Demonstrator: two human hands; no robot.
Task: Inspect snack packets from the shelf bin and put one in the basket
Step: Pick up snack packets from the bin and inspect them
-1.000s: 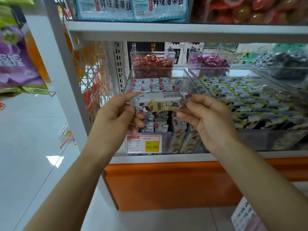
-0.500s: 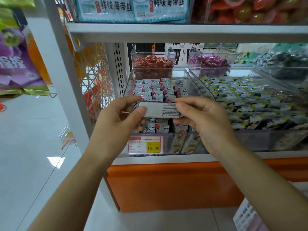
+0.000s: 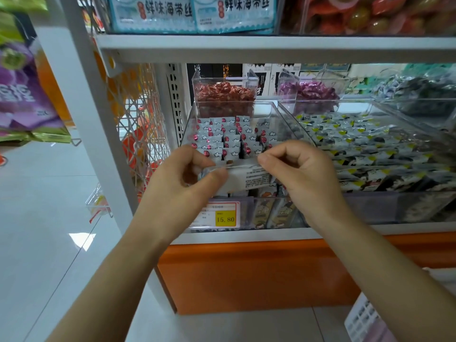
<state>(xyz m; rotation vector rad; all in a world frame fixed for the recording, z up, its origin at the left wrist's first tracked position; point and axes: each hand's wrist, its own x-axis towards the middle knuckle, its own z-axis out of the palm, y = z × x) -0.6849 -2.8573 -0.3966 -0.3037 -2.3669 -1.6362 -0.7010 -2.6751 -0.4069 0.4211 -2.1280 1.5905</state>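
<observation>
Snack packet held just above the front of the clear shelf bin, printed back side up; left hand and right hand each pinch one end. Inspection underway, I judge; drop into basket, bottom right, not yet done.

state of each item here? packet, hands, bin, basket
snack packet: out of the bin, held at both ends, printed-text side to camera
left hand: pinches packet's left end
right hand: pinches packet's right end
shelf bin: open-topped, rows of packets inside
basket: only a corner visible, contents hidden
</observation>
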